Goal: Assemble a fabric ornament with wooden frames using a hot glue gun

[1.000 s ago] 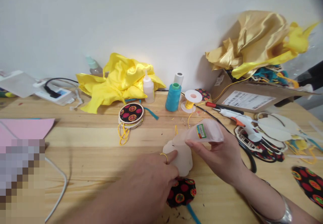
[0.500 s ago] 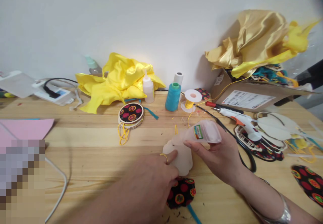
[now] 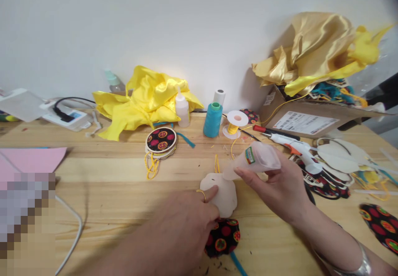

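Observation:
My right hand [image 3: 276, 189] is wrapped round a translucent plastic squeeze bottle [image 3: 264, 158] with a small green label. The bottle is tipped, its narrow end low over the right edge of a pale, scalloped flat piece [image 3: 226, 197]. With my left hand [image 3: 186, 222], I hold that piece down at its left and lower edge; some fingers are hidden underneath. A yellow cord loop [image 3: 217, 163] sticks out behind the piece. Just below it lies a black patterned fabric piece [image 3: 224, 236], with a teal ribbon [image 3: 238, 263] at its lower end.
Behind stand a teal thread cone [image 3: 213, 120], a yellow cord spool [image 3: 232, 127] and another squeeze bottle [image 3: 182, 112] by yellow satin [image 3: 149, 98]. A fabric-covered disc [image 3: 161, 140] lies left. At right are a glue gun [image 3: 298, 147], its cable and a cardboard box [image 3: 298, 120].
My right hand has drawn the bottle a little to the right, so its tip has shifted from the middle of the pale piece's top to its right edge. My left hand stays put.

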Demonstrator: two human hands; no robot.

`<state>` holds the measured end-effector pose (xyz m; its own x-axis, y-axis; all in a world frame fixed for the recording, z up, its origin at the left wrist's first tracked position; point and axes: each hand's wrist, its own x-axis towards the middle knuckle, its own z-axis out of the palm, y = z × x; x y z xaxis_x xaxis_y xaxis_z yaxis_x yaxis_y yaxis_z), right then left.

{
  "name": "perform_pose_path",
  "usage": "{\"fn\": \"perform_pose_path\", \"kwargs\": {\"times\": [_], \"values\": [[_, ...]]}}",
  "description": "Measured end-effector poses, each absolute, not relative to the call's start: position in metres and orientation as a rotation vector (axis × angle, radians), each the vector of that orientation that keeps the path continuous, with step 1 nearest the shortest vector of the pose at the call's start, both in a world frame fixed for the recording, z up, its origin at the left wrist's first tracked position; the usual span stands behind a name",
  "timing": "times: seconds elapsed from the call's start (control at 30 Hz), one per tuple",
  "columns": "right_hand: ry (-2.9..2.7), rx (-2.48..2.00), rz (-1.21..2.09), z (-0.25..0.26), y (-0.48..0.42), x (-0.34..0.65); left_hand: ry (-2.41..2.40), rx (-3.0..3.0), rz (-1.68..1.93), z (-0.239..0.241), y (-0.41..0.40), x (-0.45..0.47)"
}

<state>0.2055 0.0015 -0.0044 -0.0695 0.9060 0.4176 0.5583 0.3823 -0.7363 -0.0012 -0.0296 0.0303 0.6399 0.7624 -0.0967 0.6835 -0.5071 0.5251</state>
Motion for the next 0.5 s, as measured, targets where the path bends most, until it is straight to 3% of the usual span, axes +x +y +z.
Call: {"fn": "perform_pose_path", "kwargs": {"times": [0.13,0.5], "values": [[-1.751,-1.29,0.525,-0.003,0.001,0.207,1.077,2.328,0.007,0.031,-0.028,-0.002],[-1.861,-1.261,0.508,0.01,-0.001,0.208,1.117,2.29,-0.056,0.031,-0.028,-0.002]]}}
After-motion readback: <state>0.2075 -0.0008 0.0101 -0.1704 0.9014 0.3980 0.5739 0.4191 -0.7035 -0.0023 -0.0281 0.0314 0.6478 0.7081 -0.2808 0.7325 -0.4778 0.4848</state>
